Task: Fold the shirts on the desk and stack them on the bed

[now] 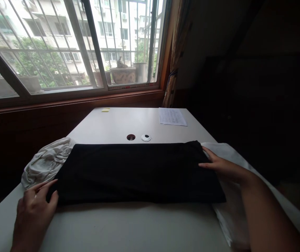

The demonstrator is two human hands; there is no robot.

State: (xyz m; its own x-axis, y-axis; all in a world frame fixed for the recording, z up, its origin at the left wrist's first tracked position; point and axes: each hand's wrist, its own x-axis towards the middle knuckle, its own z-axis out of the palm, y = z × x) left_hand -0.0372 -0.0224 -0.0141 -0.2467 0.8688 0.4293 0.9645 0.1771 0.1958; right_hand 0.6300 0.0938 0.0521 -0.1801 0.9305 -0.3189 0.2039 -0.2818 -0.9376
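A black cloth (139, 173), folded into a wide flat shape, lies across the white table (129, 227). At its near left corner is my left hand (36, 206), with the cloth's edge between thumb and fingers. My right hand (218, 166) is at the far right edge; its thumb rests on top of the cloth and its fingers reach round the edge, partly hidden. A crumpled white cloth (47, 161) sits beside the black cloth's left end. Under and beside the right end lies a translucent plastic bag (234, 210).
Printed sheets (172, 116) lie at the table's far right, and a yellow note (105, 110) at the far left. Beyond the cloth are a round hole (131, 137) and a round white cover (146, 138). A barred window and a tied curtain (175, 59) stand behind.
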